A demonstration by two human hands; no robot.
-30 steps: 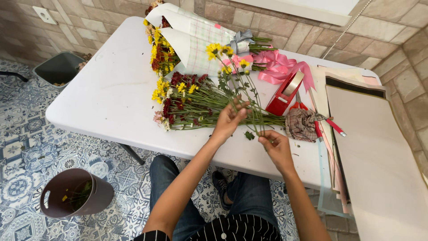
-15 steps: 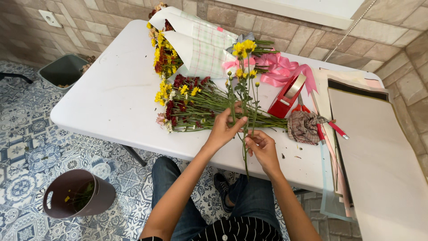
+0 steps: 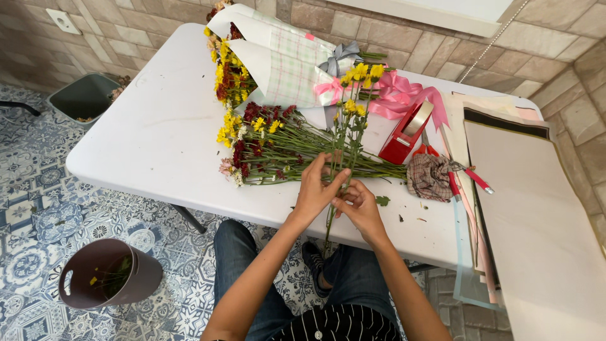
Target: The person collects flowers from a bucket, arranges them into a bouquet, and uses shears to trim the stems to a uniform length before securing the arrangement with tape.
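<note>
My left hand [image 3: 317, 187] and my right hand [image 3: 357, 206] meet over the front edge of the white table [image 3: 151, 151]. Together they grip the green stems of a small bunch of yellow flowers [image 3: 358, 88], held upright, blooms up and stem ends hanging below the table edge. Just behind my hands lies a pile of loose cut flowers [image 3: 271, 142], red, yellow and white, with stems pointing right.
Two paper-wrapped bouquets [image 3: 271, 60] with ribbon bows lie at the back. A red tape dispenser [image 3: 407, 132], pink ribbon [image 3: 404, 95], a checked cloth [image 3: 429, 177] and stacked paper sheets [image 3: 536, 208] are on the right. A brown bucket [image 3: 107, 278] and grey bin [image 3: 82, 98] stand on the floor.
My hands lifted the yellow flower stems off the pile and stood them upright. Both hands drew together toward the table's front edge.
</note>
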